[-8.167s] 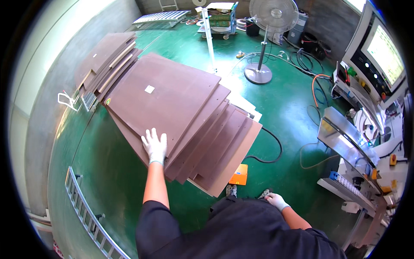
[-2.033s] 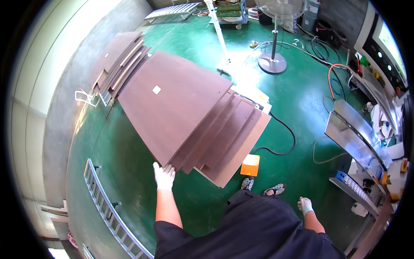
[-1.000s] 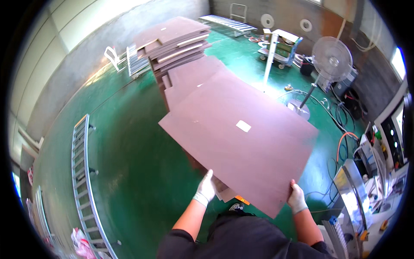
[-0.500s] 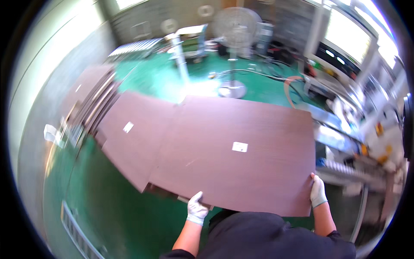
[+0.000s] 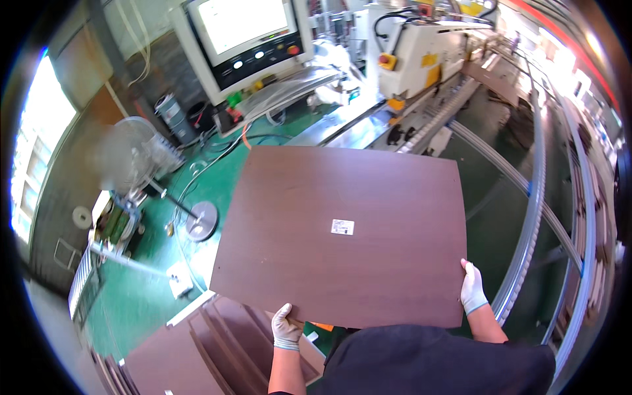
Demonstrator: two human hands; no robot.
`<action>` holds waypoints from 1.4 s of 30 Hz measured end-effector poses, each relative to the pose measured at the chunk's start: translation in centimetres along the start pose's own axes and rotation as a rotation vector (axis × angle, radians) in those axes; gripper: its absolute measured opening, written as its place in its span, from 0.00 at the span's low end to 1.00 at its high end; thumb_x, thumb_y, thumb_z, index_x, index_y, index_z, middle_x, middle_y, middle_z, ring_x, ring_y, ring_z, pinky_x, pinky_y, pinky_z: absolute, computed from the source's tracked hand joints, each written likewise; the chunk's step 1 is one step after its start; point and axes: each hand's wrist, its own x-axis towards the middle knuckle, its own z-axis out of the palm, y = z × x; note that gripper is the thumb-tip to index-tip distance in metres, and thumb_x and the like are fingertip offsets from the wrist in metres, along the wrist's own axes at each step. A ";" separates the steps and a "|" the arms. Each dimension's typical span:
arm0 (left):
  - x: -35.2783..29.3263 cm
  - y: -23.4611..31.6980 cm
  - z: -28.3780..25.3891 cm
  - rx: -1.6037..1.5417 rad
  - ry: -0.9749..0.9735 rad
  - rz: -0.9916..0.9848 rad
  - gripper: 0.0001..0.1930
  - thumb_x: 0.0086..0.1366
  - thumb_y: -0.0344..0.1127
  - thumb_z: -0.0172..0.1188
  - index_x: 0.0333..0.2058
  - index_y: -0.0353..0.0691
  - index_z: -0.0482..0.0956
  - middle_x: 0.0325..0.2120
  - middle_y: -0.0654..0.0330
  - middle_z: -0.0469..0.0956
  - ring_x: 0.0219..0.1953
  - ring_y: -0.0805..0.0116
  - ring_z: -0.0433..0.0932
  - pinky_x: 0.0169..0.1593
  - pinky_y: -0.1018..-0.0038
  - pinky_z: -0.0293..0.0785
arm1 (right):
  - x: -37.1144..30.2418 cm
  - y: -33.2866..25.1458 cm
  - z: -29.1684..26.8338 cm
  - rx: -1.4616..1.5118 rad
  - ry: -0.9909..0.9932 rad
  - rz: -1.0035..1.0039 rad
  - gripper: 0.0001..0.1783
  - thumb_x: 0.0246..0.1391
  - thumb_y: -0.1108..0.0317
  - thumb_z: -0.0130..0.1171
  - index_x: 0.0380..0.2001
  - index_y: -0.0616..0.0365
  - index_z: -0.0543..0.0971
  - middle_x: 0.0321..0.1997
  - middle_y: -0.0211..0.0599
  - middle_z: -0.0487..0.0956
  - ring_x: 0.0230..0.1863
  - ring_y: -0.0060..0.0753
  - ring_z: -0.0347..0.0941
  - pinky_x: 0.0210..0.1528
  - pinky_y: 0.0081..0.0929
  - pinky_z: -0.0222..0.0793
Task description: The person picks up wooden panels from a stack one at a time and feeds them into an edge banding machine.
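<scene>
A large brown wood panel (image 5: 316, 270) with a white label (image 5: 342, 227) on its top face lies across the front of my body, held roughly level. My left hand (image 5: 287, 328), in a white glove with bare fingertips, grips the panel's near edge, thumb on top. My right hand (image 5: 472, 288), gloved the same way, is closed on the panel's right edge. The fingers under the panel are hidden. Below and left of my left hand is a stack of similar brown panels (image 5: 174, 352).
Ahead stands a white machine (image 5: 421, 59) with a metal bed, beside a control screen (image 5: 243, 33). Curved roller rails (image 5: 530, 230) run along the right. A pedestal fan (image 5: 201, 220) stands on the green floor at left, with a hose and cables (image 5: 178, 210) nearby.
I have turned right with the panel still in both hands. The panel stack has shifted to the lower left of view, and the machine and rails have come in ahead.
</scene>
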 end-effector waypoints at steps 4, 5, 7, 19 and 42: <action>5.3 -1.0 4.4 0.176 -0.085 -0.144 0.17 0.60 0.25 0.59 0.48 0.31 0.75 0.46 0.53 0.80 0.50 0.54 0.79 0.56 0.57 0.75 | -3.1 3.7 -6.3 0.153 0.202 -0.028 0.23 0.65 0.54 0.47 0.53 0.62 0.73 0.56 0.45 0.75 0.57 0.45 0.71 0.60 0.46 0.67; 6.6 -1.3 5.1 0.249 -0.107 -0.186 0.18 0.60 0.25 0.59 0.49 0.32 0.74 0.45 0.53 0.80 0.50 0.54 0.80 0.55 0.57 0.76 | -4.1 3.8 -6.6 0.201 0.247 0.010 0.24 0.64 0.53 0.48 0.52 0.61 0.73 0.57 0.45 0.75 0.58 0.46 0.70 0.61 0.47 0.66; 9.1 -2.2 6.5 0.278 -0.177 -0.212 0.19 0.60 0.25 0.60 0.51 0.34 0.74 0.45 0.54 0.80 0.49 0.55 0.80 0.54 0.57 0.77 | -4.9 5.5 -8.4 0.256 0.343 0.009 0.24 0.63 0.53 0.49 0.53 0.60 0.72 0.57 0.45 0.74 0.58 0.47 0.70 0.61 0.48 0.66; 19.1 -4.4 9.5 0.519 -0.172 -0.275 0.18 0.64 0.34 0.63 0.51 0.38 0.75 0.46 0.58 0.80 0.48 0.60 0.80 0.54 0.60 0.76 | -6.3 7.8 -6.3 0.425 0.334 0.163 0.24 0.64 0.51 0.49 0.56 0.54 0.70 0.61 0.46 0.72 0.61 0.52 0.68 0.62 0.56 0.64; 29.7 3.9 17.1 2.409 0.199 0.919 0.34 0.62 0.54 0.54 0.62 0.38 0.68 0.66 0.51 0.62 0.70 0.47 0.54 0.70 0.43 0.45 | 7.2 5.0 -11.8 -0.021 0.754 0.168 0.15 0.60 0.63 0.56 0.48 0.58 0.73 0.56 0.36 0.73 0.61 0.36 0.65 0.63 0.53 0.61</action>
